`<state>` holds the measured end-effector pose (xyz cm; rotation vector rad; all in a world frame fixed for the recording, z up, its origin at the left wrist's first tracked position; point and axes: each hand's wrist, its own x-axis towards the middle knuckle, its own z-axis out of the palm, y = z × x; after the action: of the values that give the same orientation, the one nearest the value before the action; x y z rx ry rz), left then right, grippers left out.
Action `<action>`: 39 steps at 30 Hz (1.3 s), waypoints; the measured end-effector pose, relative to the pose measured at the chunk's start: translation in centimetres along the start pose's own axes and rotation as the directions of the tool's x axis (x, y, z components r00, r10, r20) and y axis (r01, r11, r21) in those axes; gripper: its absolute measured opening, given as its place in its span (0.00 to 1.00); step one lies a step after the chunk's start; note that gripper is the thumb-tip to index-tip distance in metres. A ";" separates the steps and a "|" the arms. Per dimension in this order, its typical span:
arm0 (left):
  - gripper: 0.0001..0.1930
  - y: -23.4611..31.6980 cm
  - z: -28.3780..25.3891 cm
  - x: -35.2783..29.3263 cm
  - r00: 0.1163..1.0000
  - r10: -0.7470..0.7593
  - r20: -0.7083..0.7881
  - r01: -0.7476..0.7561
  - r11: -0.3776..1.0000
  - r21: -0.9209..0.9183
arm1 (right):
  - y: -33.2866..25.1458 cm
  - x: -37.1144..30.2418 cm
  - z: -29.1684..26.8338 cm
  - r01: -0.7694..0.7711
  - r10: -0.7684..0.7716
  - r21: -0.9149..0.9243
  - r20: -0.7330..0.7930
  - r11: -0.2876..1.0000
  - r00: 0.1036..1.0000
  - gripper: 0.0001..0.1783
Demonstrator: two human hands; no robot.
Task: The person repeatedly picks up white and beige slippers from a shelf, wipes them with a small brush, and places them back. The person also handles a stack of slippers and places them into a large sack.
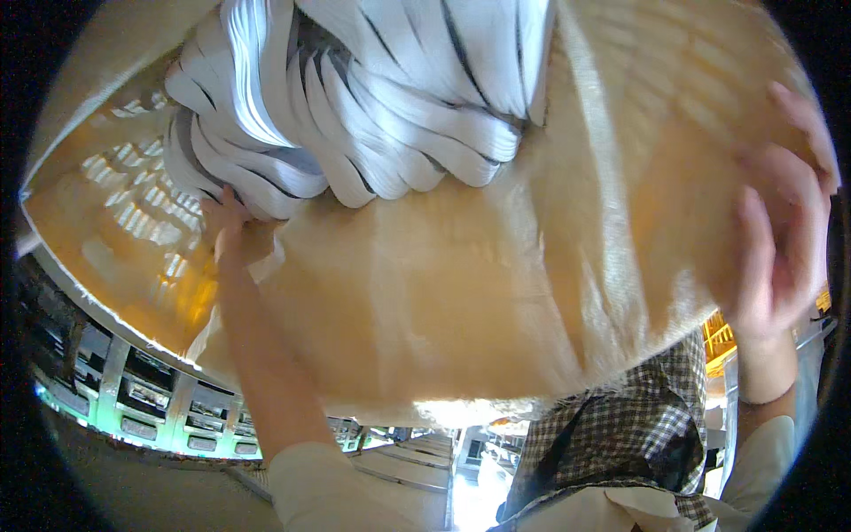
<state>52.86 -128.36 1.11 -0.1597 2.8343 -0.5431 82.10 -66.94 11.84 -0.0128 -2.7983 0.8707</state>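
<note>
Touching white bundles [390, 133] with left hand [228, 220]

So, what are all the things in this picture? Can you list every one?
white looped bundles: many, overlapping too much to count; white; upper middle
big sheet: one, tan, across the middle, under the bundles
slatted thing: one visible, yellow, lower right
rack-like structure: one, dark with pale uprights, lower left
checked garment: one, dark and pale, lower right of centre
sleeves: two, whitish, bottom
left hand: one, bare, at the bundles' lower-left edge
right hand: one, bare, far right, fingers curved
</note>
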 end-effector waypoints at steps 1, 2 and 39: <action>0.42 1.4 -1.0 -0.8 0.997 -0.067 0.050 0.068 0.997 -0.025 | -0.6 -0.7 -1.3 -0.114 0.120 -0.055 0.131 0.992 0.984 0.13; 0.41 2.8 -1.5 -2.8 0.998 -0.057 0.031 0.059 0.997 -0.047 | -0.6 -1.7 -1.9 -0.141 0.154 -0.114 0.117 0.983 0.981 0.13; 0.31 2.2 -60.1 -45.8 0.764 -0.334 -0.552 -0.584 0.005 -0.812 | -25.2 -11.6 -31.7 -0.023 0.258 0.842 -0.139 0.539 0.956 0.16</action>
<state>80.94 -98.29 64.58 0.1364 2.9947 2.1161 101.18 -70.78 49.18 -0.1901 -1.8895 2.0085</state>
